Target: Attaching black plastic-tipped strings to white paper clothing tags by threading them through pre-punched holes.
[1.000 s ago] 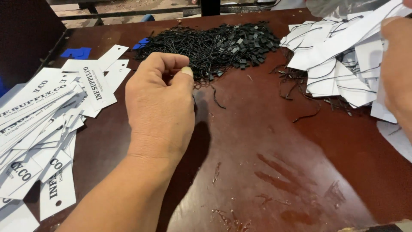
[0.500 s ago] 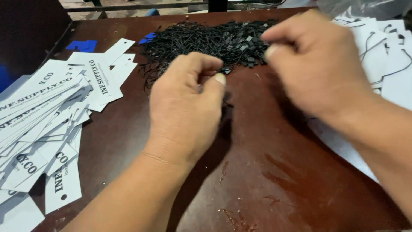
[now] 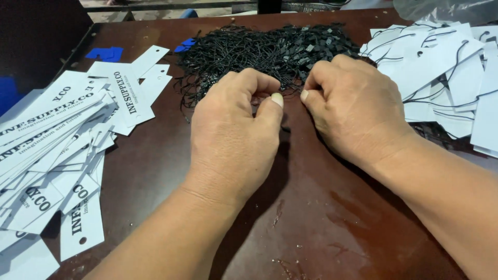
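My left hand point(image 3: 236, 137) and right hand point(image 3: 353, 111) rest curled on the brown table point(image 3: 311, 228), thumbs nearly touching, fingertips pinching at the near edge of the heap of black strings point(image 3: 264, 49). Whether either grips a string, I cannot tell. White paper tags point(image 3: 57, 140) lie fanned to my left, strung tags point(image 3: 446, 72) to my right.

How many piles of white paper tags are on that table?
2. One pile of white tags spreads left of the left hand; another pile with strings attached lies right of the right hand. Both run past the frame.
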